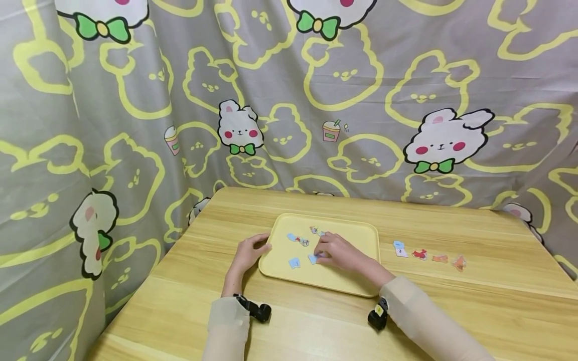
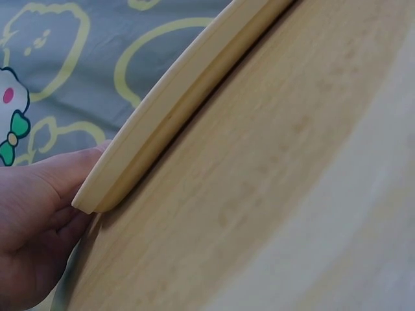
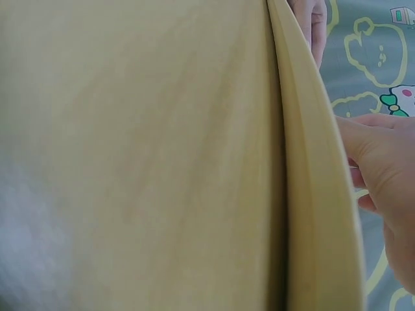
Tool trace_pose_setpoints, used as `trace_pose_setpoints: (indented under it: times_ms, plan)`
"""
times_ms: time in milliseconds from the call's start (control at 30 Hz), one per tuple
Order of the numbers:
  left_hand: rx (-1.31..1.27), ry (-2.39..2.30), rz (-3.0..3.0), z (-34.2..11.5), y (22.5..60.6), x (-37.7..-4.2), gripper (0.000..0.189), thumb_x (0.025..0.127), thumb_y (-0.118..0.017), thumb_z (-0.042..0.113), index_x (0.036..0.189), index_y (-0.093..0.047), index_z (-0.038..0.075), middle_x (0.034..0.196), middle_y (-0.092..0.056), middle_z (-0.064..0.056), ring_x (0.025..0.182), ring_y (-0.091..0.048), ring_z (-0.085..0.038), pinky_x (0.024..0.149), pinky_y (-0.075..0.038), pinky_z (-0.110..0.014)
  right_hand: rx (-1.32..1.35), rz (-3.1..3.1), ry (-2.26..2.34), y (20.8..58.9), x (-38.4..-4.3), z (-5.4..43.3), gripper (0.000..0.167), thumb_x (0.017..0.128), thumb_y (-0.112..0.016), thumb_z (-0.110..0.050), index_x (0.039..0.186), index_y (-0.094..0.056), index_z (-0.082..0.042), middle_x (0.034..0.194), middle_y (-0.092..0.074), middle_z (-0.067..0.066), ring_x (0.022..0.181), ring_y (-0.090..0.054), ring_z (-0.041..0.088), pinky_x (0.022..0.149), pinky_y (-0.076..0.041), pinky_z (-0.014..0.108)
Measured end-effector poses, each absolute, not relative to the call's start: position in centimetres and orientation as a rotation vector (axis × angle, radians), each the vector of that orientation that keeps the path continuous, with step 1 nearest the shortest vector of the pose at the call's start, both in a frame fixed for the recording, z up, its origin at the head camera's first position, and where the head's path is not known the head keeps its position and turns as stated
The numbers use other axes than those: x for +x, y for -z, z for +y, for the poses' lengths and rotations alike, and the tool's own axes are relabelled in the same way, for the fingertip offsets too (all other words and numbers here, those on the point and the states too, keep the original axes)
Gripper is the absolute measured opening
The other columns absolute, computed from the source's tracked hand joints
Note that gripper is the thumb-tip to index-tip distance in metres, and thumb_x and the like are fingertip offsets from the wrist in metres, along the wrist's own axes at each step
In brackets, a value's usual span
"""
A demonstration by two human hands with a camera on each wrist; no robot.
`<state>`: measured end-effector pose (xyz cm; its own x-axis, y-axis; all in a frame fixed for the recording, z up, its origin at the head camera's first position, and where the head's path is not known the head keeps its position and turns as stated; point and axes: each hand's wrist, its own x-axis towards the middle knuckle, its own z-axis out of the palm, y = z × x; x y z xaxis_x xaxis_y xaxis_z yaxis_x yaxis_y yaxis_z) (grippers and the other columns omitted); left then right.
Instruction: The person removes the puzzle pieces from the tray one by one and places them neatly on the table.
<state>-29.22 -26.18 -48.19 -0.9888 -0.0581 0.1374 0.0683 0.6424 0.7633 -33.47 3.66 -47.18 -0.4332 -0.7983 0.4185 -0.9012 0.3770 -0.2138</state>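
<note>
A yellow tray [image 1: 347, 282] lies on the wooden table. At its left edge, my left hand [image 1: 248, 253] holds the rim; in the left wrist view the left hand [image 2: 39, 220] has its thumb side over the edge. My right hand [image 1: 340, 250] is over the middle of the tray, fingertips pinching a small light-blue flat piece [image 1: 312, 258]. To its left lies another light-blue piece [image 1: 294, 262]. Farther back are a joined blue, red and patterned strip [image 1: 298, 239] and a patterned piece [image 1: 314, 229], partly hidden beside the right hand. The tray wall hides the right fingertips in the right wrist view.
Right of the tray, a blue-and-white piece [image 1: 400, 249], a red piece [image 1: 420, 254], an orange piece [image 1: 440, 258] and another orange piece [image 1: 459, 263] lie in a row on the table [image 1: 316, 326]. A patterned curtain [image 1: 289, 165] hangs behind the table.
</note>
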Motion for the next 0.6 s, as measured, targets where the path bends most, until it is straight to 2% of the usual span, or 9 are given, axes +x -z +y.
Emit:
trace_pose_setpoints:
  times_ms: [200,333,433,467,600]
  plan:
    - [-0.001,1.269,-2.714,-26.1,48.11,-29.24,0.041,0.091,-0.07,0.021,0.13,-0.064,0.01,0.132,-0.065,-0.014,0.132,-0.053,-0.035,0.114,-0.041,-0.049,1.506,-2.382,-0.587,47.17,-33.45,3.73,0.013,0.083,-0.077,-0.021,0.092,-0.075,-0.011,0.089,-0.069,-0.001,0.087,-0.062,0.014,0.105,-0.049,0.048]
    - [-0.009,1.247,-2.715,-26.08,48.13,-29.28,0.041,0.09,-0.07,0.021,0.129,-0.065,0.009,0.131,-0.065,-0.015,0.13,-0.054,-0.036,0.113,-0.041,-0.05,1.495,-2.368,-0.563,47.18,-33.41,3.82,0.014,0.084,-0.076,-0.024,0.091,-0.075,-0.011,0.087,-0.068,-0.002,0.083,-0.06,0.011,0.087,-0.053,0.034]
    - [-0.011,1.242,-2.71,-26.09,48.12,-29.31,0.041,0.09,-0.071,0.02,0.129,-0.065,0.008,0.13,-0.065,-0.015,0.13,-0.055,-0.036,0.113,-0.042,-0.05,1.487,-2.367,-0.563,47.17,-33.32,3.88,0.015,0.084,-0.076,-0.026,0.09,-0.075,-0.011,0.086,-0.068,-0.002,0.082,-0.058,0.01,0.078,-0.05,0.031]
    - [-0.008,1.248,-2.707,-26.08,48.11,-29.31,0.041,0.09,-0.071,0.02,0.129,-0.065,0.009,0.13,-0.065,-0.015,0.13,-0.055,-0.035,0.113,-0.041,-0.049,1.485,-2.368,-0.563,47.19,-33.3,3.91,0.016,0.084,-0.075,-0.026,0.09,-0.075,-0.011,0.086,-0.068,-0.002,0.082,-0.058,0.01,0.079,-0.051,0.032]
    - [-0.009,1.246,-2.704,-26.09,48.16,-29.25,0.04,0.09,-0.07,0.02,0.128,-0.065,0.009,0.13,-0.066,-0.015,0.13,-0.055,-0.035,0.113,-0.041,-0.049,1.478,-2.373,-0.592,47.27,-33.17,4.01,0.015,0.085,-0.075,-0.025,0.09,-0.074,-0.011,0.085,-0.068,-0.003,0.083,-0.06,0.011,0.098,-0.052,0.047]
